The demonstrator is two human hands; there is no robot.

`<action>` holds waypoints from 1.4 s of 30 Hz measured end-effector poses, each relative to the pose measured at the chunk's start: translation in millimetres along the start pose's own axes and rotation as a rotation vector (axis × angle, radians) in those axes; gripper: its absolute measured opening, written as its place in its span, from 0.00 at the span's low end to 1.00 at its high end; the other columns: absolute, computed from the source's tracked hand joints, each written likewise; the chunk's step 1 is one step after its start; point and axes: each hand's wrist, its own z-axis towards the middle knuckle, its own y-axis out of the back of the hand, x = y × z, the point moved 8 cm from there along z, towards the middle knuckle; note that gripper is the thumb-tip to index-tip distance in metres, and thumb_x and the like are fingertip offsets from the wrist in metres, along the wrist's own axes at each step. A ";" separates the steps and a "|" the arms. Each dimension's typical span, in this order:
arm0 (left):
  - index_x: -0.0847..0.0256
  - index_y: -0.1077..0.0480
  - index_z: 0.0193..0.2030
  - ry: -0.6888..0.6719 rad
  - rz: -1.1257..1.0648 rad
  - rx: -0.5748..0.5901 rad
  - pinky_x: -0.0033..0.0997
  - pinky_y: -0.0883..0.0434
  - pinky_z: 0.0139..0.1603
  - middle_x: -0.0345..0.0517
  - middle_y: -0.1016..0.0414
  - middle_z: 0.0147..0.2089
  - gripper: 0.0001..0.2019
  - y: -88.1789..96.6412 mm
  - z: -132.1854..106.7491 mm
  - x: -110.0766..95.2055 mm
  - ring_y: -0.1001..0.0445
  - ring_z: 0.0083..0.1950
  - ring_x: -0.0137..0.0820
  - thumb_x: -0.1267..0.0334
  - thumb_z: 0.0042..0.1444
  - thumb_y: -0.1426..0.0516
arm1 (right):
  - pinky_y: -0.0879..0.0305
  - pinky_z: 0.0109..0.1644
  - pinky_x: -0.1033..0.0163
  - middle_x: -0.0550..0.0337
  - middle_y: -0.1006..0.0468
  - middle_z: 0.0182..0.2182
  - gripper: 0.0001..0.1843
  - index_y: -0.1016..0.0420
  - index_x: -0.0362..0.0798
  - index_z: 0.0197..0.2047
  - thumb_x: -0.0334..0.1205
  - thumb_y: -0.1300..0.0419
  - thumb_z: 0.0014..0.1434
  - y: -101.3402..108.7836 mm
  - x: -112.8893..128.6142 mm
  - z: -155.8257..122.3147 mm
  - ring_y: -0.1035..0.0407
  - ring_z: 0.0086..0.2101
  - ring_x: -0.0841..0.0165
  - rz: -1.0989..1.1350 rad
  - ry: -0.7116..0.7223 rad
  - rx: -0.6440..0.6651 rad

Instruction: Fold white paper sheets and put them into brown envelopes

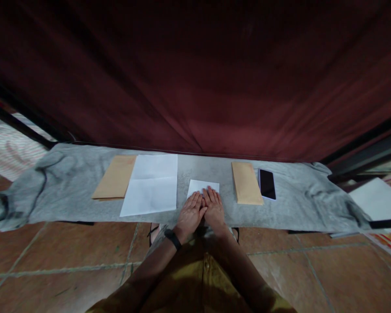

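A small white piece of paper [195,185], seemingly folded, lies in front of me near the front edge of the grey cloth. My left hand [190,212] rests flat on its lower left part, fingers stretched out. Beside it my right hand [214,209] presses flat on the right part, and the two thumbs meet or overlap. Both palms hide the paper's lower half. To the left lie larger white sheets [153,184] with a crease across the middle, against a stack of brown envelopes [116,176]. On the right is another brown envelope [247,183].
A smartphone [267,184] with a dark screen lies right of the single envelope. Grey cloth [299,195] covers the long narrow bench. Behind it hangs a dark red curtain [195,95]. Dark metal bars [365,139] stand at both sides, above a tiled floor [84,261].
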 end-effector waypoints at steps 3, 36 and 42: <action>0.71 0.41 0.70 -0.033 0.012 0.018 0.49 0.38 0.71 0.64 0.39 0.72 0.30 -0.1 -4.3 1.8 0.44 0.75 0.44 0.50 0.71 0.54 | 0.50 0.71 0.48 0.48 0.42 0.71 0.27 0.40 0.46 0.71 0.38 0.56 0.72 1.9 -6.5 -3.8 0.47 0.69 0.59 -0.026 -0.040 -0.009; 0.69 0.42 0.71 -0.021 0.052 0.084 0.49 0.43 0.74 0.62 0.44 0.74 0.30 0.8 -2.7 1.7 0.47 0.76 0.44 0.52 0.68 0.49 | 0.50 0.69 0.42 0.44 0.38 0.69 0.29 0.43 0.41 0.73 0.41 0.60 0.73 8.3 -47.0 -18.8 0.45 0.67 0.52 -0.107 -0.167 -0.074; 0.69 0.40 0.69 -0.013 0.080 0.160 0.47 0.38 0.70 0.63 0.40 0.72 0.26 2.5 -1.8 22.0 0.42 0.74 0.44 0.59 0.68 0.49 | 0.47 0.68 0.40 0.41 0.41 0.70 0.28 0.40 0.41 0.71 0.41 0.57 0.72 14.3 -47.4 -19.5 0.46 0.68 0.52 -0.066 -0.148 -0.147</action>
